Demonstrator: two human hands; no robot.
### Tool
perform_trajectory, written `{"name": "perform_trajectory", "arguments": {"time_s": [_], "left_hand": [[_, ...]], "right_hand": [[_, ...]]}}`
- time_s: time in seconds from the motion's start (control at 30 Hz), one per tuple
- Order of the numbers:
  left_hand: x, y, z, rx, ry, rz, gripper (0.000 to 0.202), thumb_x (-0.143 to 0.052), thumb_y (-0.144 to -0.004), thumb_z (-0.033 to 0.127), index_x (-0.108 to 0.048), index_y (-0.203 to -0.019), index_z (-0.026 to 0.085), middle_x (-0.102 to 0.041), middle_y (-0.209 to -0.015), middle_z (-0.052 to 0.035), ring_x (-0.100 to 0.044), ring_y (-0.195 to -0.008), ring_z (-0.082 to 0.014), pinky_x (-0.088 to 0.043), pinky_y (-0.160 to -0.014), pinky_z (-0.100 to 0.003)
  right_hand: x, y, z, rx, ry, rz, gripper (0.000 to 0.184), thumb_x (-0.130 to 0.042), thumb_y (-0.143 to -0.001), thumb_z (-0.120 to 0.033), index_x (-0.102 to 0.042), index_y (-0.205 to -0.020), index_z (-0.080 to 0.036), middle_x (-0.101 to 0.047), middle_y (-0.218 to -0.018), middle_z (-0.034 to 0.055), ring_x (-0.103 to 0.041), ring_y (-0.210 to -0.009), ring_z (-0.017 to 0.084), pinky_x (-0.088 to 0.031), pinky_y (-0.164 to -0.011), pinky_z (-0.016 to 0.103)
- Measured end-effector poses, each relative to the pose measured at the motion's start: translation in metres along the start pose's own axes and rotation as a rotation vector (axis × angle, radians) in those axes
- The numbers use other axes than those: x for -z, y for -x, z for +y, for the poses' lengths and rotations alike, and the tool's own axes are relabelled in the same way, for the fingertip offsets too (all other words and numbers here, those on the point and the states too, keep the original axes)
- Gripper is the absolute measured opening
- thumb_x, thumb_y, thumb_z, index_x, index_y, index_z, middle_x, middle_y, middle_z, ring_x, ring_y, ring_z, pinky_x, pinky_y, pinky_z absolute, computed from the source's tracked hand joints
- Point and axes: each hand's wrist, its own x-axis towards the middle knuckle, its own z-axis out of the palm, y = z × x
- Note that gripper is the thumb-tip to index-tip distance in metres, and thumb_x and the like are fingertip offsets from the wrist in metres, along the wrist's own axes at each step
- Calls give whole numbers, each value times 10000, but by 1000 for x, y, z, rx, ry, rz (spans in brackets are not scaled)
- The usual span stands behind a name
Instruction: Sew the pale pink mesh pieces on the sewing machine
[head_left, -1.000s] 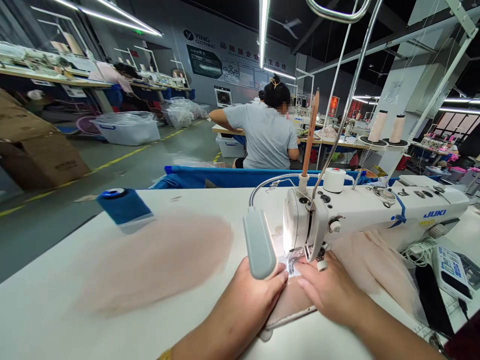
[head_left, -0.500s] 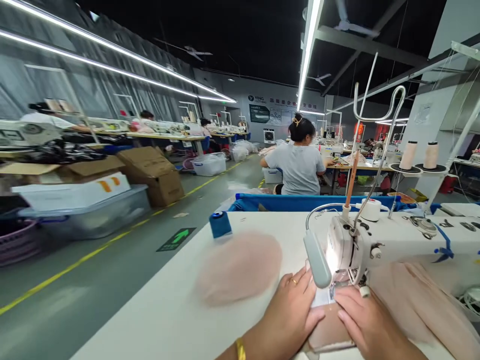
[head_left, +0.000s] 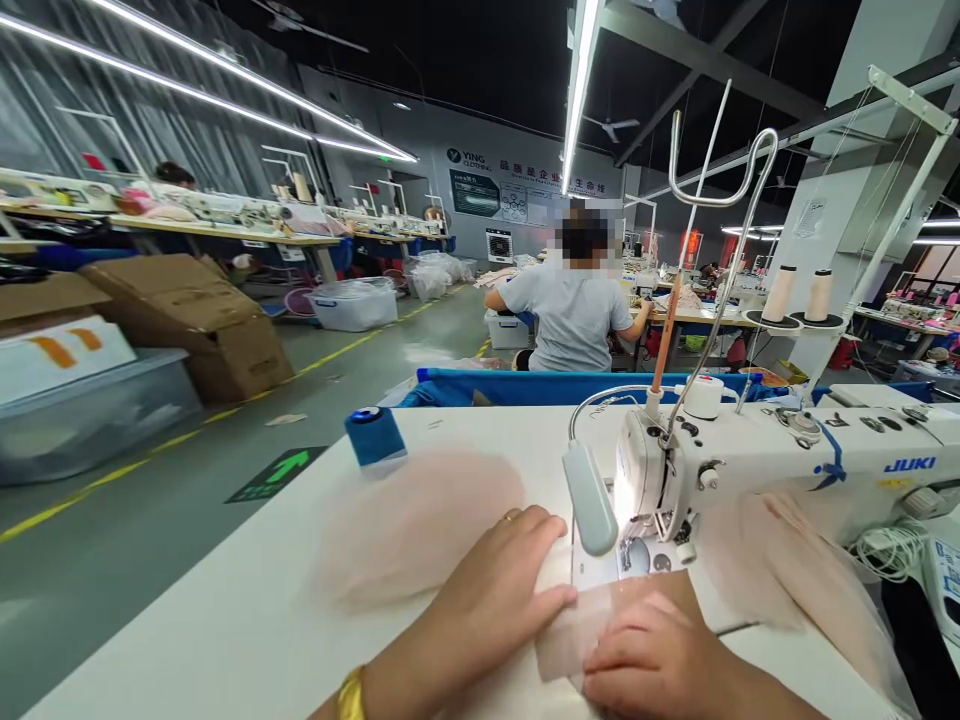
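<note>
My left hand [head_left: 510, 575] lies open, thumb by the cloth [head_left: 562, 640]; my right hand [head_left: 660, 655] curls on it (pinching or not, I can't tell), near the machine [head_left: 757, 450]

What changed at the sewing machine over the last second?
The right hand has drawn back from the sewing machine's needle end and now curls over the beige fabric, which lies differently. The left hand has moved leftward from there, opening flatter. The machine and blue thread cone stayed put.
</note>
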Motion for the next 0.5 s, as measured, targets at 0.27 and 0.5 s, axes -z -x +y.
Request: {"name": "perform_trajectory", "arguments": {"time_s": [0.27, 0.5], "left_hand": [[-18, 5, -5, 11, -34, -13, 236, -447, -1022, 213, -640, -887, 227, -734, -936, -75, -723, -854, -278, -552, -797, -379], [-27, 6, 14, -133, 44, 17, 320, -382, -1092, 259, -545, -817, 252, -617, -697, 6, -565, -580, -195, -433, -577, -297]], "right_hand": [[41, -7, -14, -61, -85, -59, 143, -628, -1086, -206, -606, -956, -260, -800, -983, 3, -695, -909, 191, -516, -818, 356], [66, -11, -20, -333, -290, 2, 359, -478, -1146, -469, -575, -872, -257, -661, -813, -4, -616, -773, 193, -513, -798, 354]]}}
